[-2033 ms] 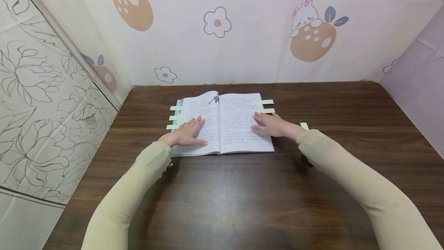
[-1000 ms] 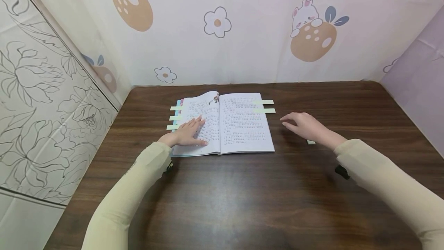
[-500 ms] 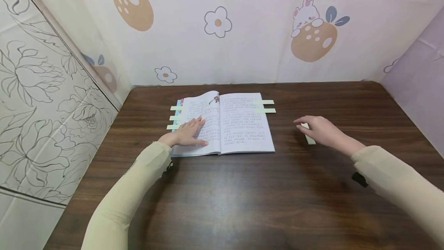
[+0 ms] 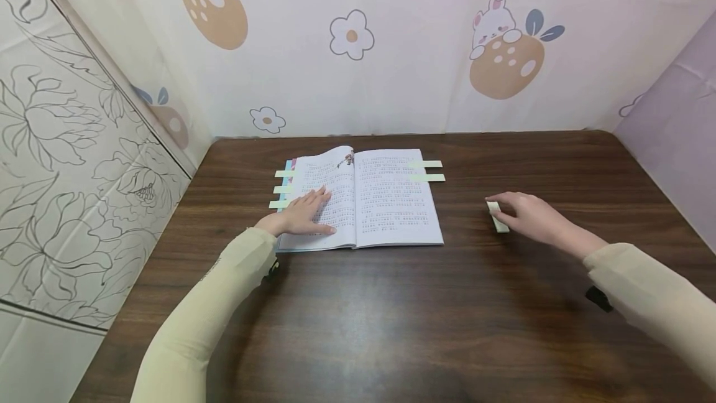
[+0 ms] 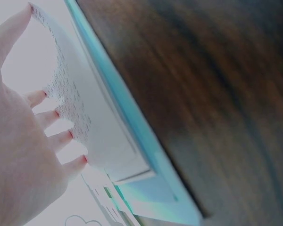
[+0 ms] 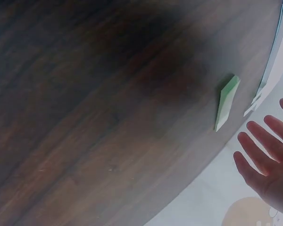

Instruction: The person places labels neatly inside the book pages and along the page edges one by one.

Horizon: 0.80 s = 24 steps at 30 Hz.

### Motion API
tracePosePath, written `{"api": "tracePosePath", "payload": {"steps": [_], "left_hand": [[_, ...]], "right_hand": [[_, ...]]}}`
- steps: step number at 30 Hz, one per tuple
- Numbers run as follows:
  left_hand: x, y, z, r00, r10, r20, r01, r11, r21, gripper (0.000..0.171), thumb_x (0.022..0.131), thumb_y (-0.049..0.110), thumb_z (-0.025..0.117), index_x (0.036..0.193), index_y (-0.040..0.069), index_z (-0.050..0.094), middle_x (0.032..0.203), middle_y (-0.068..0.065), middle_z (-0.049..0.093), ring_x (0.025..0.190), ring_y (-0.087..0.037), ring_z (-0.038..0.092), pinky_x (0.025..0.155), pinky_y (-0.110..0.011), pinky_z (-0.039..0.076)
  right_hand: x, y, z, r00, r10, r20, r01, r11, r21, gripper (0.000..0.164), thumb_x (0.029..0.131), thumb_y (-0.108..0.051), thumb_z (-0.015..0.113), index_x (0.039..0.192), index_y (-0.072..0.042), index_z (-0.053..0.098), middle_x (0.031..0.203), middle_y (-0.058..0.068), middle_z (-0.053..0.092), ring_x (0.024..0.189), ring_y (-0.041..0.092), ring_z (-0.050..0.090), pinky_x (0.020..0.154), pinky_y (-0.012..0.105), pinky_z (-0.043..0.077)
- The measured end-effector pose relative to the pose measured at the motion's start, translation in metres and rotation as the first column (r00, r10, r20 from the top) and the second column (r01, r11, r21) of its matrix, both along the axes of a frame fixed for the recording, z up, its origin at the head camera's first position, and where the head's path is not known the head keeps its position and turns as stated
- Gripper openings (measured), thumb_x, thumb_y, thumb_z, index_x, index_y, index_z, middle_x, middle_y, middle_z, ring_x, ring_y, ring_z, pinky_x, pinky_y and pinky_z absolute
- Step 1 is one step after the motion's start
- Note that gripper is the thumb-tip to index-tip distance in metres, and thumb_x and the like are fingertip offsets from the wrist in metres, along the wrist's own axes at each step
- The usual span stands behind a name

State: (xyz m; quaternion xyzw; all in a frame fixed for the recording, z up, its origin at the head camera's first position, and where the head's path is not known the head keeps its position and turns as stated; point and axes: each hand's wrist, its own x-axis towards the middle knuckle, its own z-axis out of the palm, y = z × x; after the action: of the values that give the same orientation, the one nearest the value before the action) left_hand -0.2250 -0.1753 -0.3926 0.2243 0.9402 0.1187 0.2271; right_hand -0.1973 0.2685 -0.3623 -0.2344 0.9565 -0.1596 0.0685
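My left hand (image 4: 299, 216) rests with spread fingers on the left page of an open book (image 4: 391, 216). The left wrist view shows the fingers (image 5: 61, 139) on the printed page and the book's light blue cover (image 5: 104, 70) underneath. My right hand (image 4: 531, 216) is over the table, right of the book, next to a small pale green pad of sticky note strips (image 4: 498, 219). Its thumb and index finger overlap the pad's far end in the head view. In the right wrist view the pad (image 6: 227, 101) lies on the table apart from the extended fingers (image 6: 257, 153).
Pale sticky strips stick out from the book's left edge, one being a strip (image 4: 282, 189) at mid-height. Two more, including a lower strip (image 4: 431, 178), jut from the right edge. The dark wooden table (image 4: 358, 322) meets a patterned wall covering (image 4: 403, 79) at the back.
My right hand has left the book's right page and moved right to the sticky note pad, which is now partly uncovered. The left hand and the book have stayed in place.
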Motion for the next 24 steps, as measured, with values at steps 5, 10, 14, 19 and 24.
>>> {"api": "tracePosePath", "payload": {"steps": [5,10,14,19,24], "left_hand": [[0.0,0.0,0.0,1.0,0.003,0.001,-0.003,1.0,-0.005,0.088,0.081,0.055,0.051,0.143,0.008,0.01,0.148,-0.011,-0.001,0.134,-0.031,0.001,0.105,-0.049,0.007],[0.001,0.001,0.002,1.0,0.016,0.02,-0.016,1.0,0.006,0.089,0.08,0.055,0.052,0.143,0.008,0.01,0.148,-0.011,-0.002,0.134,-0.03,0.0,0.105,-0.049,0.006],[0.002,0.001,0.003,0.999,0.021,0.025,-0.022,1.0,0.012,0.089,0.08,0.055,0.052,0.143,0.008,0.009,0.148,-0.01,-0.002,0.134,-0.03,0.0,0.105,-0.048,0.006],[0.001,0.001,0.001,1.0,0.017,0.013,-0.017,1.0,0.007,0.089,0.08,0.055,0.052,0.143,0.008,0.009,0.148,-0.011,-0.002,0.134,-0.03,0.001,0.105,-0.049,0.007],[0.001,0.001,0.0,1.0,0.023,0.014,-0.023,1.0,0.005,0.089,0.08,0.055,0.052,0.143,0.008,0.009,0.148,-0.01,-0.002,0.134,-0.03,0.0,0.106,-0.048,0.006]], "right_hand": [[0.002,0.005,-0.003,1.0,0.008,0.02,-0.008,1.0,0.015,0.045,0.09,-0.022,0.051,0.125,0.005,0.045,0.121,0.03,0.047,0.108,0.043,0.045,0.081,0.053,0.039],[0.002,0.01,-0.008,0.999,0.024,0.039,-0.024,1.0,0.006,0.053,0.089,-0.028,0.053,0.129,0.004,0.04,0.124,0.03,0.044,0.112,0.043,0.043,0.083,0.054,0.038],[0.002,0.015,-0.011,0.998,0.018,0.067,-0.019,1.0,0.007,0.06,0.088,-0.034,0.053,0.132,0.003,0.037,0.129,0.033,0.036,0.116,0.046,0.036,0.085,0.056,0.035],[0.003,0.02,-0.014,0.995,0.011,0.096,-0.011,1.0,0.0,0.064,0.086,-0.038,0.054,0.133,0.003,0.036,0.132,0.035,0.03,0.118,0.048,0.032,0.086,0.058,0.032],[0.004,0.025,-0.017,0.994,0.022,0.109,-0.019,0.999,-0.027,0.066,0.086,-0.038,0.055,0.134,0.002,0.034,0.134,0.031,0.029,0.121,0.046,0.029,0.088,0.059,0.029]]}}
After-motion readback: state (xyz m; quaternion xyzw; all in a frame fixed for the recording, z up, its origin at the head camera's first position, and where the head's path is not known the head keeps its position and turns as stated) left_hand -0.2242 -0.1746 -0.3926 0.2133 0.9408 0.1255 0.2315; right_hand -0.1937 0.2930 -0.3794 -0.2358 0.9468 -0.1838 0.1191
